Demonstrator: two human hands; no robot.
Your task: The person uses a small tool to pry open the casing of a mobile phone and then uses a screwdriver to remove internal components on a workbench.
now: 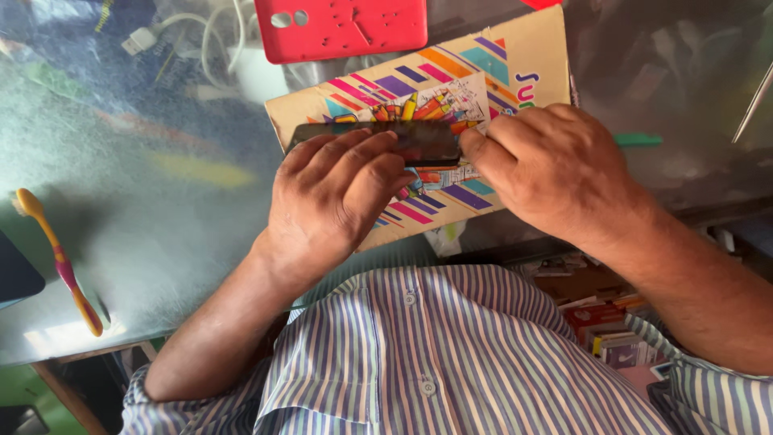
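Smartphone (403, 141), dark and slim, was held level between the person's two hands just above a colourful cardboard box (483, 72) that lay on the glass-topped desk (161, 185). Its dark, glossy face was turned up and showed nothing lit. From how things lay, the work looked to be somewhere in the middle: a red phone case (342, 28) sat apart at the far edge of the desk, not on the phone, and no tool was in either hand, so whatever fitting or pressing was meant seemed not finished. I could not tell whether a film or cover was already on the glass.

The left hand (334, 197) was curled over the near end of the phone, fingers bent across its top face and the thumb tucked below, gripping it firmly. The right hand (555, 165) was half closed, its thumb and forefinger pinching the other end of the phone while the remaining fingers folded loosely into the palm.

Further off, a white cable (201, 32) trailed near the case, and a yellow and pink toothbrush (60, 258) lay well apart on the left of the desk. The person wore a striped shirt (419, 362).
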